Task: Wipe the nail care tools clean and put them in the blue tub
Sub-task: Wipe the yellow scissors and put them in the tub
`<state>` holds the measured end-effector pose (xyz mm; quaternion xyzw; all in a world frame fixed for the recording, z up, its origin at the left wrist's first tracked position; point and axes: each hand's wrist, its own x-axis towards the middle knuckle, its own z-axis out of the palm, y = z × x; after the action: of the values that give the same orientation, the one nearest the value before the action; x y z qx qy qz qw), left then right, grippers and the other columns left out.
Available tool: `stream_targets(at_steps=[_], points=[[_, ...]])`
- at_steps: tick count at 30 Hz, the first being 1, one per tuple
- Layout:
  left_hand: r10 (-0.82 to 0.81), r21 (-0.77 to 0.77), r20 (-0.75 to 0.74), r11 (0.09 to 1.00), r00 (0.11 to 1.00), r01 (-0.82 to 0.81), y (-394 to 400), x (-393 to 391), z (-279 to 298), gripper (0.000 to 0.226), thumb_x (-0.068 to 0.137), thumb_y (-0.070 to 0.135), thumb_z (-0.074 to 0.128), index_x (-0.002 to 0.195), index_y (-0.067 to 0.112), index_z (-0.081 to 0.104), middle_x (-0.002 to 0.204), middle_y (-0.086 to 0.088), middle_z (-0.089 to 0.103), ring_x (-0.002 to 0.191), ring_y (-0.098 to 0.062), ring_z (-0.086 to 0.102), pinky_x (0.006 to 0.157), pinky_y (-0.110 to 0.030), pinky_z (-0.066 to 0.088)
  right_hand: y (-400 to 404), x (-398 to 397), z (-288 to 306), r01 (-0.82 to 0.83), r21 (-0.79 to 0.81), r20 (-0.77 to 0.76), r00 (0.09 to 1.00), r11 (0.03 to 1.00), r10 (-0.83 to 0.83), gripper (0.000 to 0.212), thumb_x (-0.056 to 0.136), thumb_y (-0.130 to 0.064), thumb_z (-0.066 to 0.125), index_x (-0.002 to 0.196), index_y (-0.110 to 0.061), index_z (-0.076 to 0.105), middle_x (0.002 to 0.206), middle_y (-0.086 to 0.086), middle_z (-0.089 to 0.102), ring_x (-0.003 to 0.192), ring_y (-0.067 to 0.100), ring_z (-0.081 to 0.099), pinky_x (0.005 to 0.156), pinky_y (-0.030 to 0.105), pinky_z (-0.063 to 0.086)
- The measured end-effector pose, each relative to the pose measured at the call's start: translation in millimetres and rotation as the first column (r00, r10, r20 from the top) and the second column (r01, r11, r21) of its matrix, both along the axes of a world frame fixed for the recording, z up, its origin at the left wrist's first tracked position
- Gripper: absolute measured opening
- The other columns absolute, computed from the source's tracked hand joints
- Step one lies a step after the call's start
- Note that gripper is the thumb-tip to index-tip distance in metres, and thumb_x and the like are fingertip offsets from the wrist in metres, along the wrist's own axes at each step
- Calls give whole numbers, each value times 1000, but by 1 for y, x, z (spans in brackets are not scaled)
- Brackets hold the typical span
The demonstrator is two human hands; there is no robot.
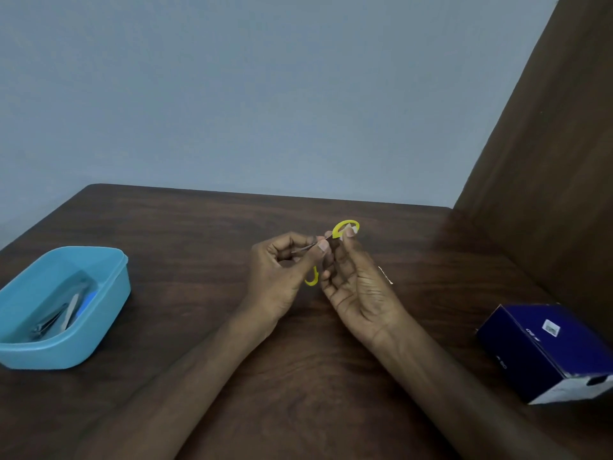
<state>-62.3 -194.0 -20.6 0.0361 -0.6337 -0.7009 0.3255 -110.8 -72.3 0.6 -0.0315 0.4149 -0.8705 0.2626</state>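
**Yellow-handled nail scissors held over the counter**

Dark wood-grain counter (pixel 199 234) fills the lower part of the head view, with a pale blue-grey wall behind it and a brown wooden panel rising at its far right corner.

Above the middle of the counter, both hands meet around a pair of small nail scissors (pixel 345 229) with yellow loop handles. The left hand (pixel 282 277) has its fingers curled, thumb and forefinger pinching the thin metal blades. The right hand (pixel 356 287) lies palm up, its fingertips closed on the upper yellow loop together with a small white scrap that may be a wipe; the second yellow loop shows below, in the gap between the two hands. The scissors are off the counter, held in the air.

Well to the left of the scissors, a blue tub (pixel 109 293) sits on the counter, open at the top. Inside it lie metal nail clippers (pixel 48 323) and a pale, flat file-like tool; further contents are too blurred to name.

Well to the right of the scissors, near the wooden panel, a dark blue carton (pixel 544 346) rests on the counter.
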Motion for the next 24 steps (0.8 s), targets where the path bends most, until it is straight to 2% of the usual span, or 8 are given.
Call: stream_targets(at_steps=[2, 5, 7, 11, 14, 16, 20, 24], points=[[-64, 28, 11, 998, 998, 64, 0, 0, -1, 5, 92, 6, 81, 90, 1, 79, 85, -4, 82, 77, -6, 75, 66, -16, 55, 1, 1, 2, -37, 36, -58, 998, 999, 39, 40, 83, -42, 79, 116, -20, 73, 108, -4, 76, 89, 7, 68, 70, 21, 54], [-113, 19, 20, 993, 993, 113, -1, 1, -1, 12, 90, 16, 82, 89, 5, 79, 76, 0, 78, 66, -3, 69, 63, -18, 53, -1, 5, 3, -26, 114, -156, 987, 993, 44, 13, 82, -33, 80, 92, -24, 77, 93, -4, 76, 87, 11, 70, 79, 28, 53], [-115, 11, 27, 993, 993, 115, -1, 1, 0, 15, 88, 20, 82, 88, 5, 79, 78, -1, 79, 69, -4, 70, 65, -18, 53, -1, 5, 3, 10, 131, -168, 986, 991, 12, 8, 78, -31, 82, 82, -25, 80, 84, -7, 74, 79, 8, 66, 74, 25, 51], [-107, -37, 63, 993, 992, 109, -2, 1, 0, 11, 91, 16, 83, 90, 5, 82, 87, -12, 83, 82, -16, 76, 77, -25, 58, 3, -5, 3, 105, 123, -165, 983, 987, -84, 15, 74, -32, 85, 83, -21, 78, 73, -5, 68, 65, 7, 60, 63, 22, 45], [-100, -60, 92, 993, 991, 105, -1, 2, 1, 9, 92, 15, 83, 89, 6, 82, 84, -11, 83, 78, -11, 75, 75, -20, 57, 6, -10, 5, 147, 134, -174, 977, 980, -123, 16, 74, -30, 86, 83, -20, 77, 73, -3, 63, 63, 8, 57, 64, 24, 44], [-97, -78, 99, 991, 990, 104, -1, 2, 2, 9, 91, 13, 83, 87, 5, 82, 81, -10, 82, 71, -5, 73, 68, -16, 54, 6, -8, 6, 133, 151, -153, 982, 979, -110, 9, 85, -23, 83, 82, -20, 75, 73, -2, 64, 62, 9, 58, 62, 25, 44], [-68, -137, 93, 987, 993, 80, -1, 2, 1, 9, 91, 14, 85, 84, 8, 82, 77, -5, 82, 67, -2, 70, 67, -15, 52, 7, -10, 8, 156, 206, -171, 978, 966, -122, 24, 94, -13, 74, 71, -19, 75, 71, -2, 65, 63, 10, 59, 59, 25, 46], [-67, -172, 92, 982, 993, 82, -2, 1, -1, 10, 91, 17, 85, 85, 9, 83, 79, -3, 82, 74, -15, 71, 73, -26, 55, 11, -15, 9, 261, 169, -251, 944, 950, -215, 26, 93, -6, 73, 70, -17, 74, 73, -1, 63, 63, 8, 52, 54, 22, 42]])
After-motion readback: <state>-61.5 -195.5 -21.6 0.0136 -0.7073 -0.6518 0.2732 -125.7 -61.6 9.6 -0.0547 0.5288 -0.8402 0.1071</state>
